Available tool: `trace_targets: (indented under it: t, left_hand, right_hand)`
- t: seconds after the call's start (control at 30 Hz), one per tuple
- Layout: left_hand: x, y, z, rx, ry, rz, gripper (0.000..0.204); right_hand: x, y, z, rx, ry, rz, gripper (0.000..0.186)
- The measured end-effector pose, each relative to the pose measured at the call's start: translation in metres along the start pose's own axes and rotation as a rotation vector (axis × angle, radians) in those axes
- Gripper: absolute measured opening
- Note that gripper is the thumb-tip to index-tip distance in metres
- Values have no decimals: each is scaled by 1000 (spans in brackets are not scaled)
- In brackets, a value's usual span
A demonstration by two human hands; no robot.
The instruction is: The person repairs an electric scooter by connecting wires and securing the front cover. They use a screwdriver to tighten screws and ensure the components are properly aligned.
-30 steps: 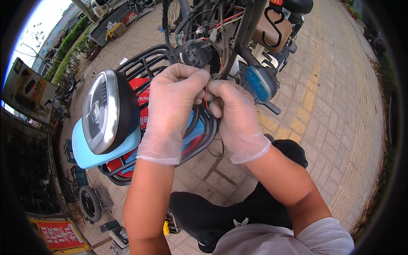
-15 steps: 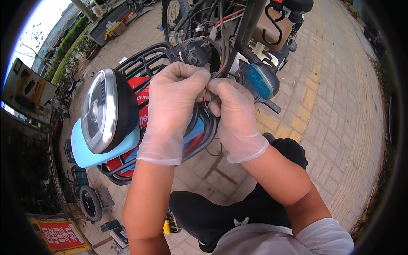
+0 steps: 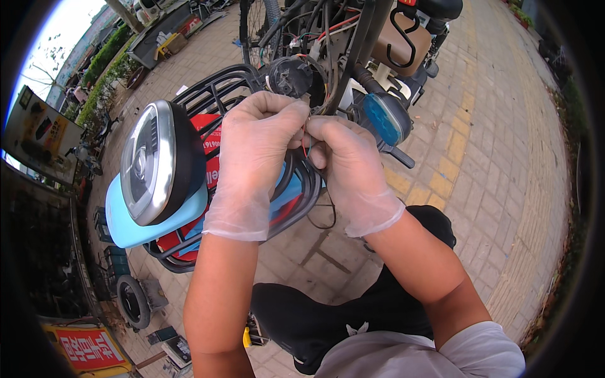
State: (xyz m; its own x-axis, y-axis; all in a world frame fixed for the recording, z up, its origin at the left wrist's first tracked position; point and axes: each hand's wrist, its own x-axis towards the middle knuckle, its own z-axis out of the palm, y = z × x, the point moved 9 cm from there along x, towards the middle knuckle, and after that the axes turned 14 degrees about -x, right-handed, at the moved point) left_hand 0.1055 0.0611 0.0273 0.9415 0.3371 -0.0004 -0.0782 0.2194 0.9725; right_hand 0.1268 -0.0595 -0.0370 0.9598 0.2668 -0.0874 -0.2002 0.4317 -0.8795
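Both my hands wear thin translucent gloves and meet fingertip to fingertip in front of the bike's exposed wiring. My left hand (image 3: 255,145) is closed in a pinch on thin wires (image 3: 306,149), where a red and a green strand show. Close beside it, my right hand (image 3: 350,157) pinches the same wires, its fingers curled; the exact point of grip is hidden. Just above the fingers sits a round black housing (image 3: 290,77), next to a loose wiring bundle (image 3: 324,63). Left of my hands, a headlight (image 3: 148,164) with a silver rim rests on a light-blue panel (image 3: 157,230).
A black rack basket (image 3: 217,82) holds the headlight, panel and red packaging. A blue-faced oval part (image 3: 386,118) juts out right of my hands. A black S-shaped hook (image 3: 403,41) hangs above it. A loose tyre (image 3: 133,301) lies at lower left on the paving (image 3: 491,189).
My right wrist has shifted slightly to the right, and its fingertips have turned a little. My left hand stays almost in place, and both still pinch the wires.
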Motion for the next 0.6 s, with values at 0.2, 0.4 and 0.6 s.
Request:
trace_targets:
  t: [0.2,0.4,0.6]
  left_hand:
    - [3,1,0,18,-33,8,14]
    - [1,1,-1,26,5,-14,13]
    - [2,1,-2,25,2,-7,16]
  right_hand:
    - [2,-2,2,-44,-43,-9,14]
    - [3,-1,2,-51,-102,33,17]
    - [2,-1,1,-66,-99,35,17]
